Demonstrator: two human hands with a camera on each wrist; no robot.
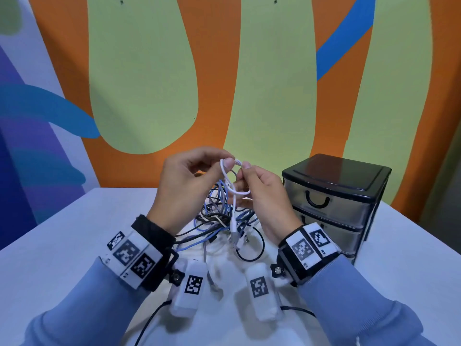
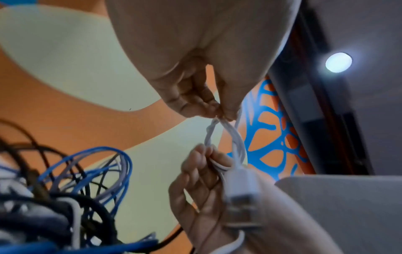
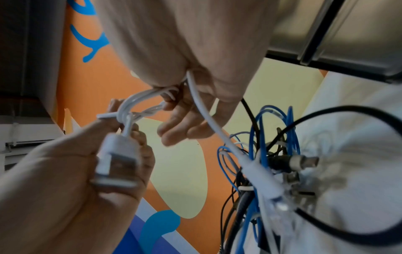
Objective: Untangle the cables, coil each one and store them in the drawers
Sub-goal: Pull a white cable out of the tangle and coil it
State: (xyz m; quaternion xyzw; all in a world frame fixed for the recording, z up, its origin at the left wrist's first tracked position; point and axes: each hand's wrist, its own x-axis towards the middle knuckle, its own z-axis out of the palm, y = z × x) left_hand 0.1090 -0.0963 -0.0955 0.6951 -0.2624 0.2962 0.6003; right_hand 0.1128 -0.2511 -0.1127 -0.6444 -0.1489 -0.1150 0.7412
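Step in hand, as judged: coiling of one cable already drawn clear of the tangle. A white cable (image 1: 230, 181) was held above the table (image 1: 74, 233) between both hands, in front of the heap of blue, black and grey cables (image 1: 219, 221) that lay between the wrists. Several small loops were seen gathered at the top, with one strand wound crosswise around the bundle in the right wrist view.

The left hand (image 1: 184, 186) was raised with the wrist bent back; thumb and forefinger were closed in a pinch on the top of the loops, the other fingers loosely curled. The right hand (image 1: 262, 196) was held just beside it, fingertips pinching the same bundle, a lower loop passing around its fingers. A USB plug (image 3: 116, 159) hung below the bundle, and a second, longer tail ran down toward the heap; whether that tail was fully free of the heap could not be told.

The drawer unit (image 1: 334, 203) stood on the table to the right, its visible drawers closed.

Next move, as judged: the loose end would need tucking or wrapping so the coil held, with one hand then freed to pull a drawer open. The heap remained tangled, so the task was judged early.
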